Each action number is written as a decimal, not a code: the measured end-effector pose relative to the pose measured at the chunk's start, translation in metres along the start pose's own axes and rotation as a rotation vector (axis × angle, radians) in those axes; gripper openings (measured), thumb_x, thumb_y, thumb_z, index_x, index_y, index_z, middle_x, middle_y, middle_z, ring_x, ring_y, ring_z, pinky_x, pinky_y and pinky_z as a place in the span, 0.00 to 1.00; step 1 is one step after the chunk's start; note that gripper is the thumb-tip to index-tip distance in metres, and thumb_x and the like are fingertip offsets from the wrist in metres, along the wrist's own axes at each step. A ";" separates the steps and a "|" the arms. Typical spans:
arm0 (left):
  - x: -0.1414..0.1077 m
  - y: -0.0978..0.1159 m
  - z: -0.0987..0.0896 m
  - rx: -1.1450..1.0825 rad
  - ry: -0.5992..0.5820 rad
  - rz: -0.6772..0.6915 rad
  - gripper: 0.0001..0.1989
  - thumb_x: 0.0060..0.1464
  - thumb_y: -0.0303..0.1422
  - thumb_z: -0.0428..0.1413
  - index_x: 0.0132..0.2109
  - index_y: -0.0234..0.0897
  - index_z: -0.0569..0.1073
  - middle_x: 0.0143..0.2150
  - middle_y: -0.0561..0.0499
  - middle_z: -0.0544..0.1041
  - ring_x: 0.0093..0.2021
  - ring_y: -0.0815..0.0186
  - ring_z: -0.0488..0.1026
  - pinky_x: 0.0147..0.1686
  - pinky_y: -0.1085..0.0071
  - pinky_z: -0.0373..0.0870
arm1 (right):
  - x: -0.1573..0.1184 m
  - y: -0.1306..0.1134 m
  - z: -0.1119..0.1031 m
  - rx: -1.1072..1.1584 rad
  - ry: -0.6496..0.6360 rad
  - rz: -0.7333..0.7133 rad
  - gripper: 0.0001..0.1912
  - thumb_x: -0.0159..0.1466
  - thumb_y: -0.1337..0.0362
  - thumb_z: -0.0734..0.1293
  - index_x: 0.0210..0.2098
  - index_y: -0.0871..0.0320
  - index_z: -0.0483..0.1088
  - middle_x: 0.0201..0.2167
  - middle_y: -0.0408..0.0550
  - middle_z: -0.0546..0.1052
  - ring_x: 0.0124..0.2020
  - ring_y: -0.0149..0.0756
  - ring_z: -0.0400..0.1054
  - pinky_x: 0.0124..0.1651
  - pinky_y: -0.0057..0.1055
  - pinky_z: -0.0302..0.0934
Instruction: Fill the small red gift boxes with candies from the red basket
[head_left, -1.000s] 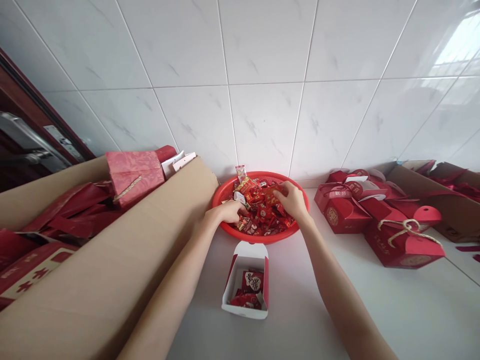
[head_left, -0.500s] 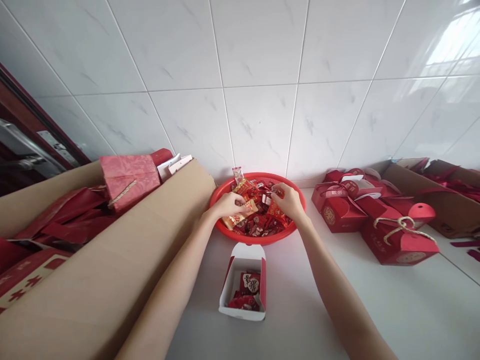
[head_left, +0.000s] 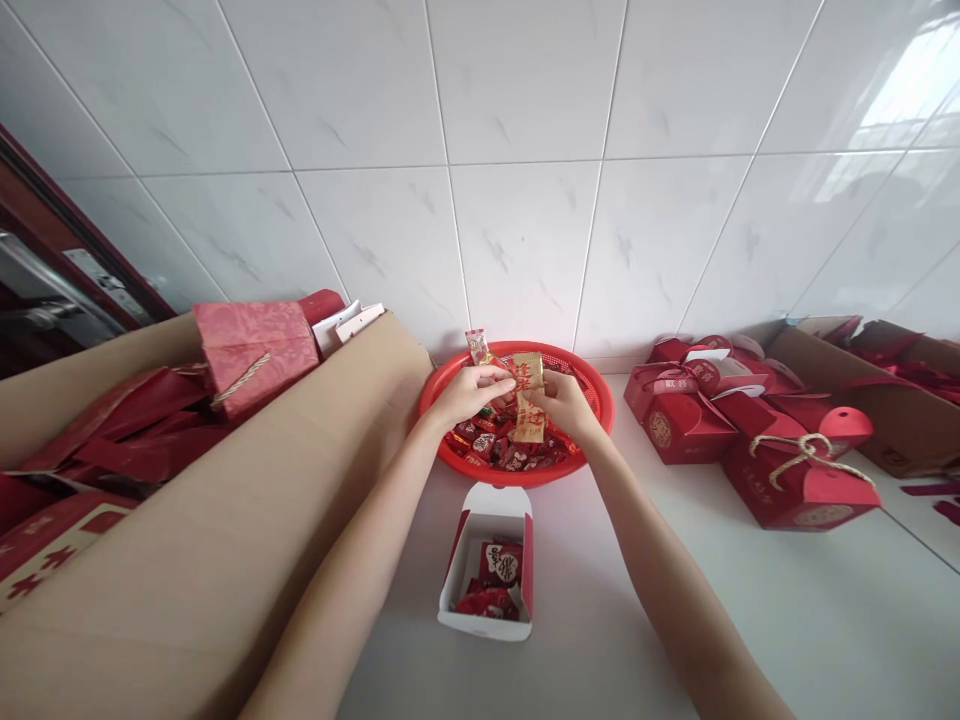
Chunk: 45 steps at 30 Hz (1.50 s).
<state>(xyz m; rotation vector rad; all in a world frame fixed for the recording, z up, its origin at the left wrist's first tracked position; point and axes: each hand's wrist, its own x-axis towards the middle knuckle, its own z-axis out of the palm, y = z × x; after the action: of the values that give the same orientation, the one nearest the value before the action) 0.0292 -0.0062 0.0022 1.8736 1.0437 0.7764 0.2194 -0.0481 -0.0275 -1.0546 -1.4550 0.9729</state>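
Gold-wrapped candy packets (head_left: 529,425) with red print are held upright over a red plastic basket (head_left: 604,410). My right hand (head_left: 568,402) pinches their right edge between thumb and fingers. From the other side my left hand (head_left: 474,394) has its fingers closed at the packets' left edge. Red-wrapped candies (head_left: 484,444) fill the basket beneath both hands, which partly hide them. In front of the basket stands an open white-lined gift box (head_left: 459,560), its flap raised toward the basket. Several red candy packets (head_left: 491,590) lie inside this box.
A large cardboard carton (head_left: 300,470) with red gift bags (head_left: 259,355) takes up the left side. Closed red gift boxes (head_left: 799,475), one with a rope handle, cluster on the right. Behind them is another carton (head_left: 885,430) holding red items. A tiled wall (head_left: 525,240) rises behind the basket.
My hands have come closer together above the basket. The gold packet at my left hand has been lifted from lying across the candies to upright between both hands.
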 end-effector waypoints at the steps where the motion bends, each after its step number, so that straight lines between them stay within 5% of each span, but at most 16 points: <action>1: 0.000 -0.001 -0.003 0.131 -0.020 -0.042 0.17 0.52 0.45 0.61 0.42 0.38 0.82 0.37 0.48 0.83 0.39 0.57 0.79 0.39 0.67 0.73 | 0.001 0.002 -0.001 -0.042 0.066 0.007 0.09 0.56 0.57 0.69 0.31 0.56 0.70 0.28 0.44 0.76 0.32 0.39 0.71 0.34 0.33 0.66; 4: -0.004 -0.003 -0.007 0.566 -0.178 -0.200 0.10 0.47 0.34 0.63 0.39 0.40 0.83 0.40 0.46 0.84 0.42 0.55 0.80 0.40 0.68 0.72 | 0.002 0.004 -0.002 -0.165 0.181 0.036 0.08 0.55 0.58 0.66 0.27 0.54 0.64 0.23 0.41 0.72 0.28 0.36 0.66 0.30 0.30 0.59; 7: -0.008 0.002 0.001 0.869 -0.321 -0.333 0.17 0.42 0.32 0.65 0.43 0.41 0.83 0.48 0.43 0.82 0.48 0.51 0.78 0.44 0.67 0.71 | 0.001 0.002 -0.001 -0.277 0.223 0.046 0.09 0.55 0.59 0.64 0.24 0.53 0.59 0.20 0.38 0.66 0.24 0.33 0.59 0.27 0.29 0.52; 14: -0.010 0.012 0.026 1.094 -0.482 -0.341 0.17 0.39 0.38 0.67 0.39 0.39 0.81 0.47 0.40 0.81 0.46 0.51 0.78 0.42 0.66 0.73 | -0.001 -0.007 -0.002 -0.486 0.277 0.090 0.08 0.56 0.64 0.62 0.23 0.53 0.57 0.20 0.39 0.67 0.23 0.33 0.58 0.27 0.30 0.46; 21: -0.007 -0.013 0.019 0.751 -0.286 -0.275 0.12 0.26 0.27 0.67 0.17 0.39 0.70 0.20 0.49 0.74 0.25 0.58 0.74 0.30 0.67 0.68 | 0.000 0.001 -0.007 -0.566 0.265 0.116 0.03 0.58 0.67 0.62 0.31 0.53 0.67 0.27 0.45 0.76 0.28 0.40 0.68 0.30 0.31 0.55; 26: -0.005 -0.025 0.014 0.575 -0.342 -0.246 0.11 0.25 0.27 0.65 0.24 0.43 0.77 0.20 0.55 0.74 0.21 0.65 0.69 0.23 0.72 0.62 | 0.003 0.011 -0.009 -0.523 0.283 0.091 0.08 0.59 0.68 0.63 0.37 0.53 0.71 0.31 0.46 0.79 0.31 0.42 0.71 0.34 0.33 0.60; 30: -0.004 -0.020 0.014 0.595 -0.427 -0.282 0.07 0.27 0.28 0.64 0.20 0.42 0.75 0.16 0.55 0.71 0.20 0.64 0.68 0.23 0.71 0.60 | 0.002 0.010 -0.010 -0.494 0.316 0.079 0.18 0.59 0.69 0.64 0.48 0.53 0.71 0.37 0.48 0.80 0.40 0.45 0.74 0.40 0.36 0.65; 34: -0.007 -0.014 0.010 0.478 -0.326 -0.180 0.06 0.32 0.33 0.66 0.20 0.41 0.75 0.19 0.54 0.73 0.23 0.64 0.68 0.25 0.70 0.59 | 0.000 0.001 -0.010 -0.504 0.324 0.045 0.19 0.59 0.69 0.64 0.50 0.55 0.70 0.48 0.53 0.78 0.53 0.48 0.71 0.55 0.43 0.64; 37: -0.009 -0.013 0.007 0.301 -0.168 -0.109 0.10 0.36 0.40 0.67 0.24 0.39 0.76 0.22 0.55 0.74 0.27 0.64 0.69 0.27 0.71 0.59 | -0.002 -0.006 -0.010 -0.443 0.357 -0.044 0.14 0.61 0.67 0.64 0.46 0.56 0.72 0.48 0.53 0.79 0.52 0.46 0.72 0.57 0.44 0.64; 42: -0.012 -0.005 0.011 -0.019 -0.037 -0.111 0.19 0.39 0.48 0.67 0.27 0.37 0.75 0.24 0.55 0.72 0.28 0.66 0.68 0.29 0.71 0.63 | -0.005 -0.013 -0.004 -0.224 0.073 -0.053 0.09 0.61 0.60 0.68 0.40 0.55 0.73 0.34 0.48 0.81 0.38 0.42 0.76 0.44 0.40 0.70; 45: -0.013 -0.001 0.015 -0.202 0.030 -0.148 0.19 0.39 0.46 0.70 0.30 0.36 0.77 0.27 0.53 0.75 0.31 0.64 0.72 0.33 0.69 0.68 | -0.005 -0.011 0.001 -0.147 -0.088 -0.031 0.16 0.58 0.56 0.72 0.43 0.57 0.74 0.38 0.50 0.81 0.39 0.43 0.76 0.41 0.38 0.70</action>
<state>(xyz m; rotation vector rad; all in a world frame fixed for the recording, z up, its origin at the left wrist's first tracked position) 0.0349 -0.0233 -0.0071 1.6001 1.0674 0.7940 0.2175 -0.0560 -0.0189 -1.1028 -1.6303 0.9109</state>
